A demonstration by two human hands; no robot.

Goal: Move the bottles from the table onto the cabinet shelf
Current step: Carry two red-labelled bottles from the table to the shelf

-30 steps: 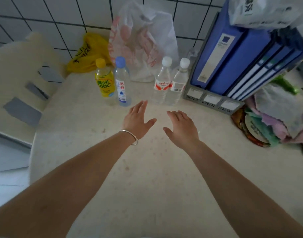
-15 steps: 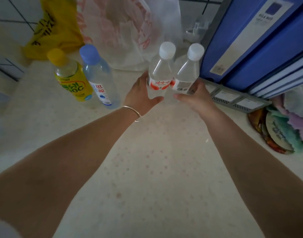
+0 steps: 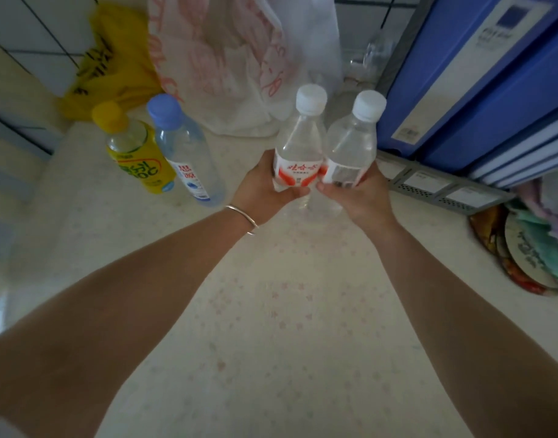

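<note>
Early stage: left hand and right hand each grip a white-capped bottle, second white-capped bottle, all four bottles on the bench near its back edge, none shelved.

A yellow bag and a white plastic bag sit against the tiled wall, beside blue binders.

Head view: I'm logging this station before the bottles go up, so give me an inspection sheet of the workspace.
Surface: pale speckled table, bare in front.
Job's things: two white-capped bottles, left one and right one, upright and touching; yellow bottle and blue-capped bottle stand free further left.
Clutter: plastic bag, yellow bag, blue binders in a grey rack, cloths.
Hands: left hand grips the left bottle; right hand grips the right one.
Cables: nothing seen.
Surroundings: tiled wall; cabinet not visible.
</note>
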